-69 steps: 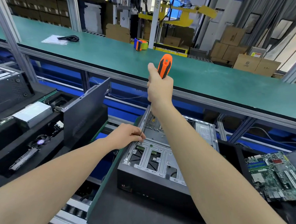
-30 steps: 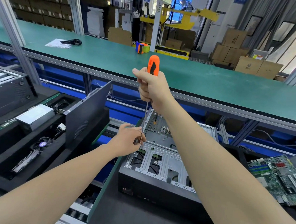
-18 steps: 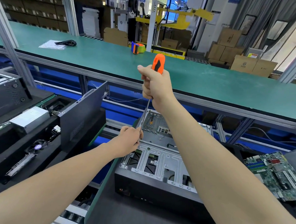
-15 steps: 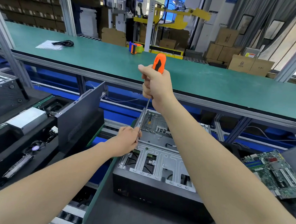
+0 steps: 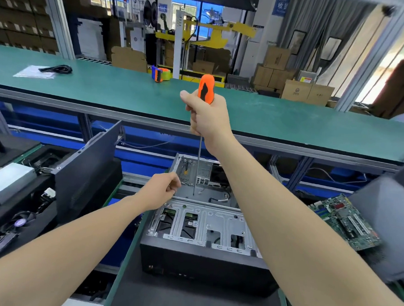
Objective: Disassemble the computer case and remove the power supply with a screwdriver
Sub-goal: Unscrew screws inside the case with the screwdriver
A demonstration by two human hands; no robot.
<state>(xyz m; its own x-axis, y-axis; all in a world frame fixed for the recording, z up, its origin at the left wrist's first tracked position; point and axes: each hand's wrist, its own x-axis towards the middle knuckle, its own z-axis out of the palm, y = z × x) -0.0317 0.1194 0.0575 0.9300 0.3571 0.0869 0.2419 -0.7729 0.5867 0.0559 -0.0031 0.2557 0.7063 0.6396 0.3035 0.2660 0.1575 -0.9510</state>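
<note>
1. The right hand is in the middle of the frame, fingers wrapped tightly round the orange-and-black handle of the screwdriver, thumb up along the side.
2. The screwdriver stands nearly upright; its thin metal shaft runs straight down from the fist, and the tip is at the grey floor inside the back half of the computer case (whether it sits on a screw is too small to tell).
3. The left hand is just left of the shaft, at the case's upper left edge. Its fingers are curled with thumb and forefinger pinched together; whether anything is between them I cannot tell.
4. The computer case lies flat in the lower centre of the frame on a dark mat, its top side open, a silver drive frame with cut-outs nearest the camera, loose wires further back.
5. To the right of the case a green circuit board lies tilted.
6. To the left a dark panel leans upright, and a silver box rests at the left edge of the frame.
7. Behind the hands a long green bench crosses the frame; a tape dispenser stands on it near the centre, a black cable at upper left.
</note>
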